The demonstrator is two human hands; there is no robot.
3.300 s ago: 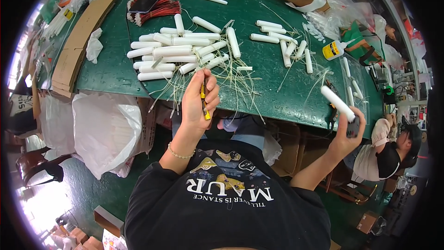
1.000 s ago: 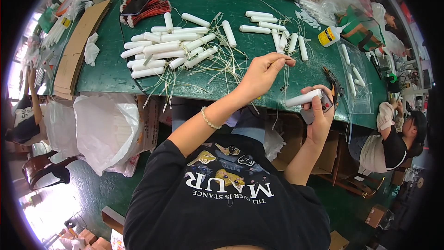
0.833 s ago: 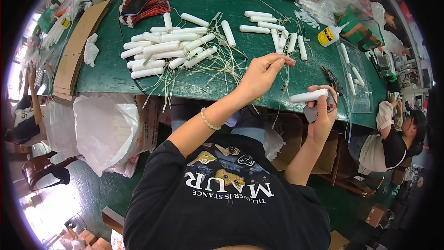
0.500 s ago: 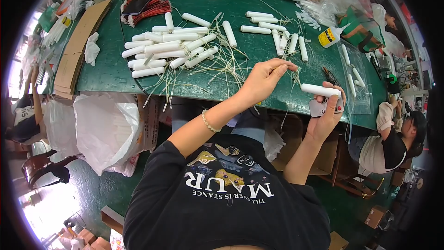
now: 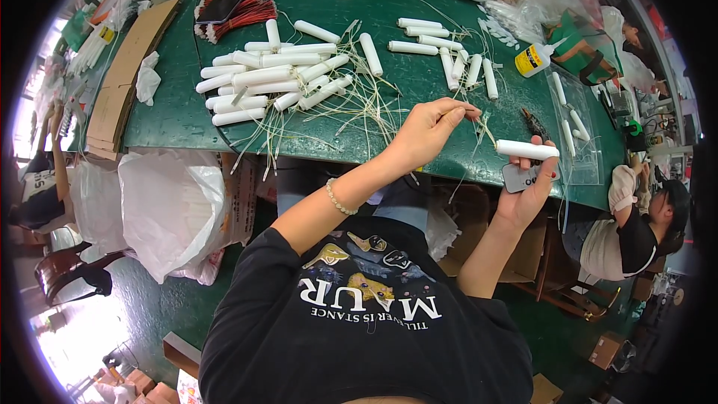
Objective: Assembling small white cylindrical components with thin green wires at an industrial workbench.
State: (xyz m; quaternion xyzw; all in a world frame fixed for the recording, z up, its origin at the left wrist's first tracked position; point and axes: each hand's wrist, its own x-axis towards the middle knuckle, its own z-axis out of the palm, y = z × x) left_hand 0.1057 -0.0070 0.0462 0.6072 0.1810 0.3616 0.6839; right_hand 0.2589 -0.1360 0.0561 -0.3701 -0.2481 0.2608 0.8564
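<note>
My left hand (image 5: 432, 129) is closed in a pinch on a thin pale wire (image 5: 487, 126) whose strands hang past the fingertips. That wire stretches toward the left end of a white tube (image 5: 526, 150), which lies level above the table's near edge. My right hand (image 5: 528, 196) grips the tube near its right end. Also in this hand is a small flat grey piece (image 5: 517, 177) with dark marks, partly covered by the fingers; its kind is not plain. Behind my hands lies a small cluster of white tubes (image 5: 474, 70) with wires.
A large pile of wired white tubes (image 5: 262, 78) lies left on the green table (image 5: 161, 126). Further back are red wires (image 5: 262, 1) under a phone (image 5: 229, 0). A yellow-labelled glue bottle (image 5: 532, 60) and dark-handled pliers (image 5: 532, 124) sit right. A co-worker (image 5: 628, 224) sits at right.
My right hand has moved slightly right with the white tube, and the grey piece has turned in it. The gap between my hands is wider, with wire showing across it. My left hand barely moved.
</note>
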